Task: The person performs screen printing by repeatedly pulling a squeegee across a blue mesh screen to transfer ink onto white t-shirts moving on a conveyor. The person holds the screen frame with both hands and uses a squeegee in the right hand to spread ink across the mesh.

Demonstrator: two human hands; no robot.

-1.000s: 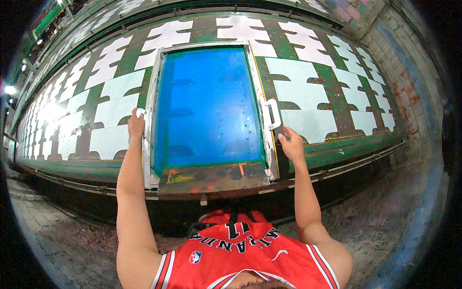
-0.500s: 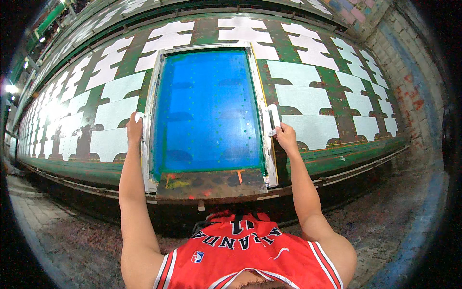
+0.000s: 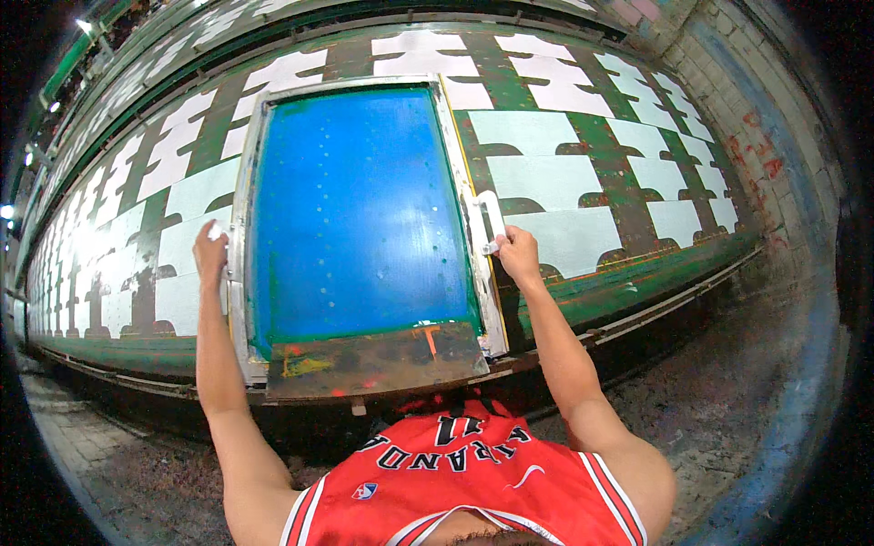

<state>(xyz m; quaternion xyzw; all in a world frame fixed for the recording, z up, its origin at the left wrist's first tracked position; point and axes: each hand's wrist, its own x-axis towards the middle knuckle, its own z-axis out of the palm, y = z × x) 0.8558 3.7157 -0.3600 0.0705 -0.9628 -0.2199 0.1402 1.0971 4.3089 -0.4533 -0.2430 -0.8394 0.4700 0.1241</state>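
Frame (image 3: pixel 239 314) with a blue panel (image 3: pixel 360 209) is over the table (image 3: pixel 596 298) — near end at the near long edge, far end reaching into the far row of pieces. A brown, paint-marked board (image 3: pixel 382 359) spans the frame's near end, right by that edge. Can't tell if the frame rests flat or is slightly lifted.

Left hand (image 3: pixel 210 250): fingers curled round the white left handle (image 3: pixel 216 231), little gap left. Right hand (image 3: pixel 519 255): fingers and thumb closed on the lower end of the white right handle (image 3: pixel 492 214), at the frame's right side.

Done, as far as it shows: pale blue pieces (image 3: pixel 569 241) lie flat in the row nearer the near edge, pinkish-white pieces (image 3: pixel 560 68) in the row toward the far edge, on both sides of the frame, running toward the left and right ends. Both handles are in hand.

Not done: frame isn't set aside and neither hand has let go. No coloured marks can be made out on the pieces beside it, so no telling which, if any, are finished — whatever lies under the panel is hidden. How many positions along the table remain: can't tell.
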